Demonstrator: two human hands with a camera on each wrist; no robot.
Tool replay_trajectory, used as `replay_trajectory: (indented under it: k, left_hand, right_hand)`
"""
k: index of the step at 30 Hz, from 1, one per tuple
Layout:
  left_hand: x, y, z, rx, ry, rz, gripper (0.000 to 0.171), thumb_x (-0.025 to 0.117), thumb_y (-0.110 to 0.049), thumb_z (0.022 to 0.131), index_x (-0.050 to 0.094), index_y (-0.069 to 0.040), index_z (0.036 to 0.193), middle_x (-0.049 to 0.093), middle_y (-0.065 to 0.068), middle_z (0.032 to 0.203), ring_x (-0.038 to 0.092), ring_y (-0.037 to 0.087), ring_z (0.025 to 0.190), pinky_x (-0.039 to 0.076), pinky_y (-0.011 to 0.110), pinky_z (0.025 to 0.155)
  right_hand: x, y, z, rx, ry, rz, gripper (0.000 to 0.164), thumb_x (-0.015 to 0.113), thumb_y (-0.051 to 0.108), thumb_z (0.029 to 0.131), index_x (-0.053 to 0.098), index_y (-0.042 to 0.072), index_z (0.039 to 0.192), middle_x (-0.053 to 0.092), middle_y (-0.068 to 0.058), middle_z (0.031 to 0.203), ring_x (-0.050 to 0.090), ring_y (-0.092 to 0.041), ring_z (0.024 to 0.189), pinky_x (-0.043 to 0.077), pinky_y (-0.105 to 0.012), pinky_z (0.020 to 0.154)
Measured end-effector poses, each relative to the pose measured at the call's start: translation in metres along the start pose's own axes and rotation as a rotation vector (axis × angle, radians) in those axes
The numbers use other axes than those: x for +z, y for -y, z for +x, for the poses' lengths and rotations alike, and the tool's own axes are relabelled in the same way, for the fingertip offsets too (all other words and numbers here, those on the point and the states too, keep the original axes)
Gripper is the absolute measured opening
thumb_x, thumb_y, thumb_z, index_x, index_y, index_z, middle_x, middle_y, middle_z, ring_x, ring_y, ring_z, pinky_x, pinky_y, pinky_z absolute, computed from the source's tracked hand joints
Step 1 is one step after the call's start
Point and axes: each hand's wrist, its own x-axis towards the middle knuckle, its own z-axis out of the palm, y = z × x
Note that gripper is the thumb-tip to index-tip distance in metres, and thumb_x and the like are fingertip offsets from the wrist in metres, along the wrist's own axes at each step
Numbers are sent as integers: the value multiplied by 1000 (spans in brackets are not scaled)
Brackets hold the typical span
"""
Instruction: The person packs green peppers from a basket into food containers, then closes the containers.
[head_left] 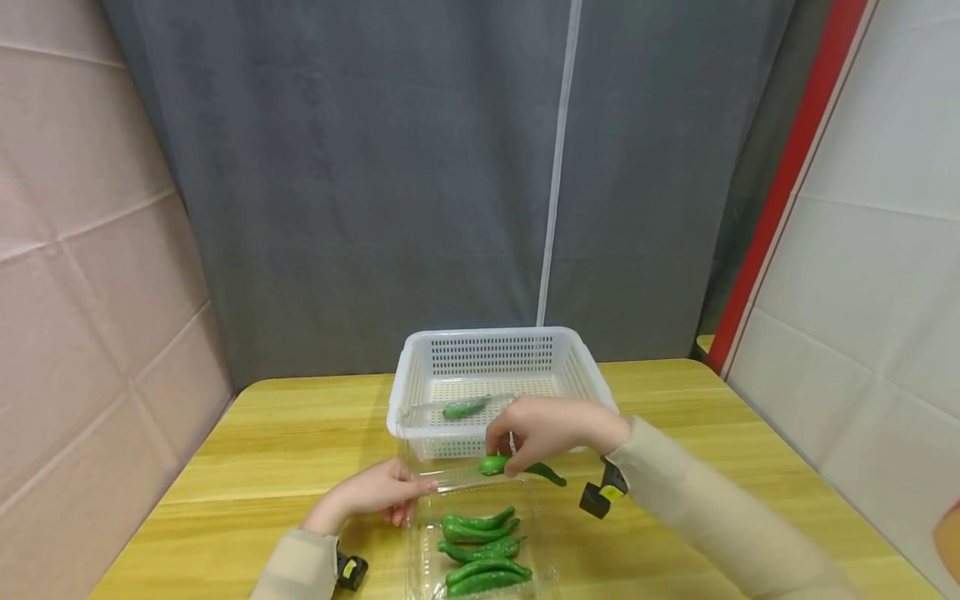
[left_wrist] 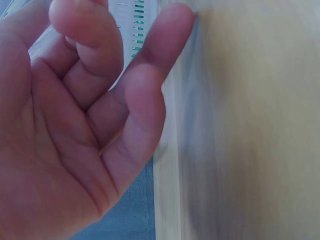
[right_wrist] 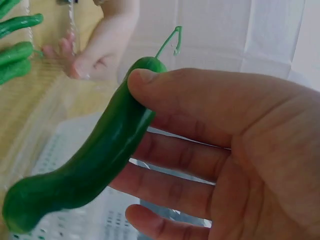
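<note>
My right hand (head_left: 551, 429) pinches a long green chili pepper (right_wrist: 85, 160) between thumb and fingers. Its thin stem sticks up past the thumb in the right wrist view. Below that hand lies an opened clear plastic clamshell box (head_left: 543, 533); several green chili peppers (head_left: 483, 550) lie side by side in its near half. At the box's left side, near the fold, my left hand (head_left: 382, 487) grips the edge with its thumb on top. The left wrist view shows its fingers (left_wrist: 145, 120) bent, with the plastic hardly visible there.
A white perforated basket (head_left: 405, 375) stands at the back of the wooden table (head_left: 315, 425). One green pepper (head_left: 465, 408) shows inside it, behind the raised clear lid. A grey curtain (head_left: 360, 183) hangs behind the table, with pale cloth walls on both sides.
</note>
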Motion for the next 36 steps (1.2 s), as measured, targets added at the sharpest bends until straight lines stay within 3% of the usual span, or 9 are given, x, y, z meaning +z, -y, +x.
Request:
replay_trajectory:
  k: [18, 36]
  left_hand:
    - [0, 0, 0, 0, 2, 15, 55, 54, -36, 100, 62, -1, 58, 57, 0, 48, 45, 13, 43, 37, 21, 42]
    - [-1, -2, 0, -7, 9, 10, 55, 54, -37, 100, 62, -1, 59, 56, -1, 48, 45, 12, 43, 36, 21, 42]
  right_hand:
    - [37, 12, 41, -20, 104, -118, 14, 77, 16, 82, 72, 16, 95, 61, 15, 79, 54, 4, 70, 44, -11, 65]
    - [64, 18, 54, 22, 215, -228, 16, 80, 15, 79, 72, 16, 93, 61, 14, 75, 52, 5, 66, 43, -11, 61]
